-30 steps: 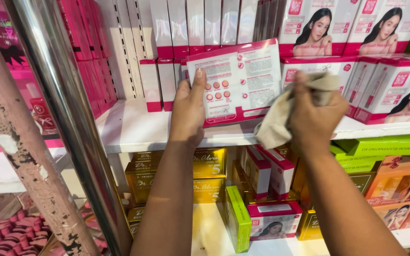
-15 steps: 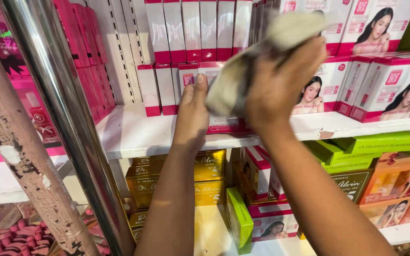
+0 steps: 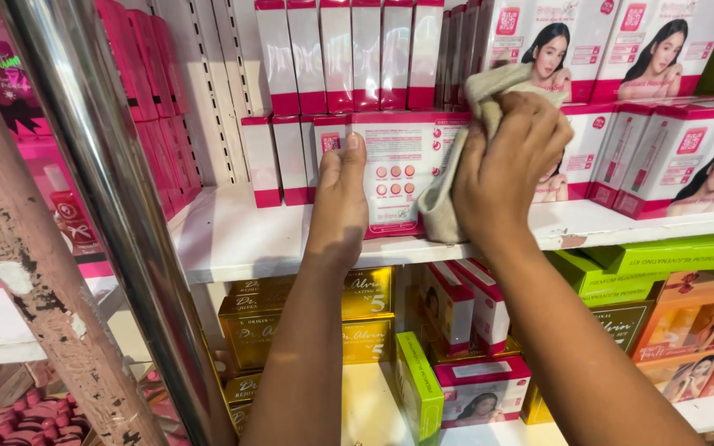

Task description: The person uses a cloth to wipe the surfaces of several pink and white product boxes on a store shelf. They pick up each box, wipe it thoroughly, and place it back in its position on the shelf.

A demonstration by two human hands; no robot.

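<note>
A: Head view, status?

B: I see the left hand [image 3: 339,196] gripping the left edge of a pink-and-white box [image 3: 402,169], thumb along its face, holding it upright on the white shelf [image 3: 233,239]. The right hand [image 3: 510,169] is closed around a beige cloth [image 3: 448,194], which is pressed against the box's right side.

A: Which step do you judge is in hand?

B: Wiping that box, I judge; it stands at the shelf front, just before the row of matching boxes [image 3: 349,54].

A: What does the next move call for?

B: Likely a steady left-hand hold while the cloth passes over the face, then seating the box back in line without knocking its neighbours.
</note>
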